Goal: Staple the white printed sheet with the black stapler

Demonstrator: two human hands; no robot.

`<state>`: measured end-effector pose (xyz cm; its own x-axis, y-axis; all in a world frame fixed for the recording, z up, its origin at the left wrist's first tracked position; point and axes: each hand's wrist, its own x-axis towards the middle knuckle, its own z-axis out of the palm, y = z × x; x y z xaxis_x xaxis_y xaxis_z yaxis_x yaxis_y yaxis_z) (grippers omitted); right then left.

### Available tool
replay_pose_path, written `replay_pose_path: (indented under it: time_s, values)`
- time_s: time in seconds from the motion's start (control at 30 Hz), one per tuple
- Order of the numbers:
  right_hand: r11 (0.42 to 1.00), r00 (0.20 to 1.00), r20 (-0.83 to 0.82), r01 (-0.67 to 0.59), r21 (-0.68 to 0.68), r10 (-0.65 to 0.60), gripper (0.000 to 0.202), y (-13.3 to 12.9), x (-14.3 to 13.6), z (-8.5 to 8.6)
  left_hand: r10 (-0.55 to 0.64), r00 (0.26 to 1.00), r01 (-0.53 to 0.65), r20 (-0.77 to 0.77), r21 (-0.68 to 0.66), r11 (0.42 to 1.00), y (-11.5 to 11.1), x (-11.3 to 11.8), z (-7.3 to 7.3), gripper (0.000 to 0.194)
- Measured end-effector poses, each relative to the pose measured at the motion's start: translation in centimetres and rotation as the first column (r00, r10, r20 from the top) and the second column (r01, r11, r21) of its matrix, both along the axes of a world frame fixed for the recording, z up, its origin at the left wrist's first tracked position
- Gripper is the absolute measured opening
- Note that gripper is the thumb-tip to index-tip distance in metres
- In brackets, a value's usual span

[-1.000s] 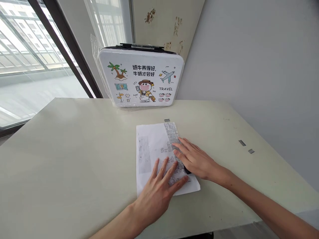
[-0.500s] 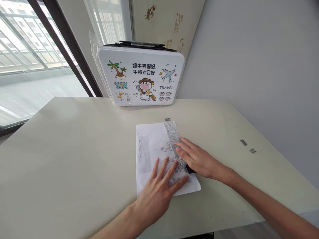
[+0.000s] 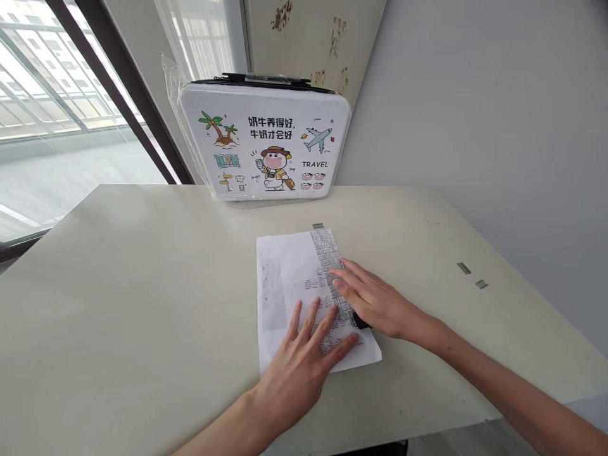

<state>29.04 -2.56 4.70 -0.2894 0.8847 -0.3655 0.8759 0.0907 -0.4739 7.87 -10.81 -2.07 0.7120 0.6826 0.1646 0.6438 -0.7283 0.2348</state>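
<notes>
A white printed paper sheet (image 3: 293, 253) lies flat on the table, with text and a grey picture on it. Along its right side runs a grey strip (image 3: 327, 248) with a brick-like pattern; I cannot tell whether it is printed or laid on top. My left hand (image 3: 299, 364) is spread flat over the sheet's lower part, fingers apart. Resting over the strip's right edge, my right hand (image 3: 375, 301) has its fingers stretched out and appears to grip nothing. A small black item (image 3: 361, 322) shows partly beneath the right hand, its kind hidden.
A white case (image 3: 266, 139) with cartoon travel pictures and a black handle stands upright at the table's (image 3: 142, 285) back, in clear plastic. One small grey piece (image 3: 318, 225) lies above the sheet, and two grey pieces (image 3: 464, 268) lie at right. A wall (image 3: 498, 114) borders the right side.
The view has shifted very slightly. Both hands keep their places on the sheet, and nothing else has visibly moved.
</notes>
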Motion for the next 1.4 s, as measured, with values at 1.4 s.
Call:
replay_pose_path:
  time_s: [1.4]
  values:
    - [0.951,0.989,0.124,-0.111,0.290,0.077,0.059,-0.5,-1.5,-2.3,0.019,0.999,-0.019,0.050,0.000,1.000,0.0,0.1,-0.1,0.093]
